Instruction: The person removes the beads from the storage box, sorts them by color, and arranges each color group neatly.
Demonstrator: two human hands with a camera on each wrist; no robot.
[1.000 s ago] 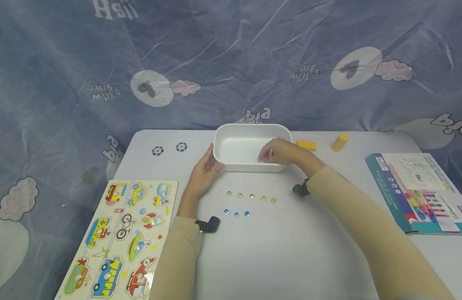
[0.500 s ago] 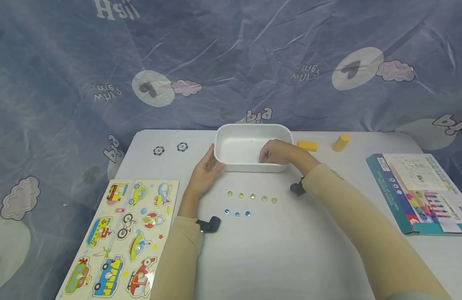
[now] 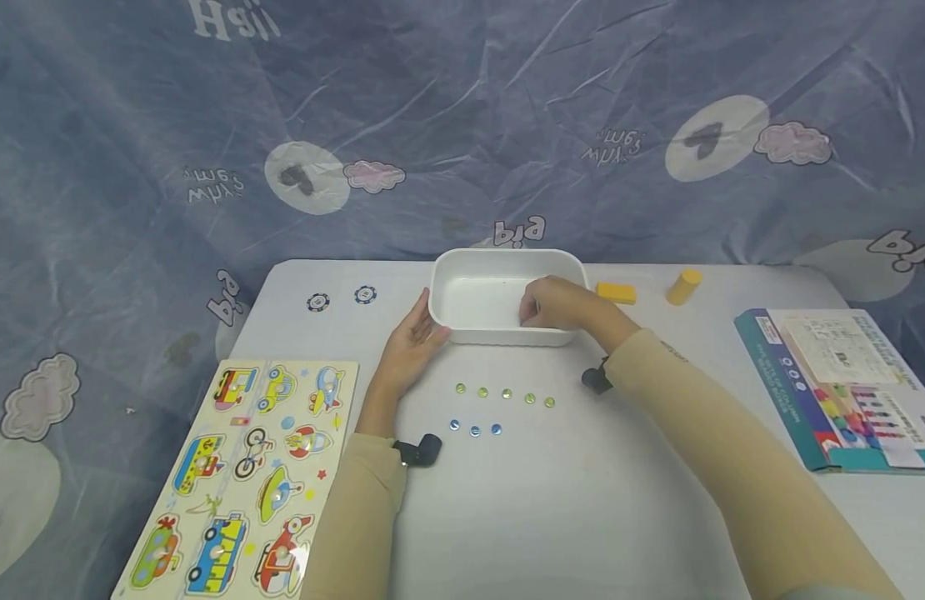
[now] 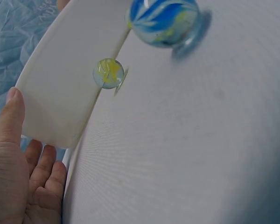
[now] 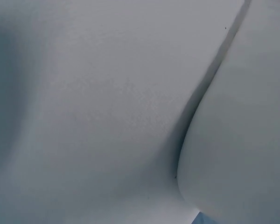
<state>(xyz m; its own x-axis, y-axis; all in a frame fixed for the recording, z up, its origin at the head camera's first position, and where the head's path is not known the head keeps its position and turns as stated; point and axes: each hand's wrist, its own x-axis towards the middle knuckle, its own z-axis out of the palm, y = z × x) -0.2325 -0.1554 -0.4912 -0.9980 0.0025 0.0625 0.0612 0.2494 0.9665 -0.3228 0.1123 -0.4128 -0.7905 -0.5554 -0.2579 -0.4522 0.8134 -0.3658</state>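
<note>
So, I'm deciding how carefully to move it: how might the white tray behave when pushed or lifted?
The white tray will probably stay stiff, since its rim and walls form an even, rounded-corner shape. Being wide and low, it would likely slide rather than tip when pushed. Its walls look smooth, so it may feel slightly slippery when lifted.

Beige sleeves [image 3: 717, 450], black wrist cameras [image 3: 430, 450]

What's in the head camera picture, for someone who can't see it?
A left hand holds a white tray while the right hand reaches inside. Nearer lie five yellow-green marbles and three blue marbles; a vehicle puzzle lies left.
</note>
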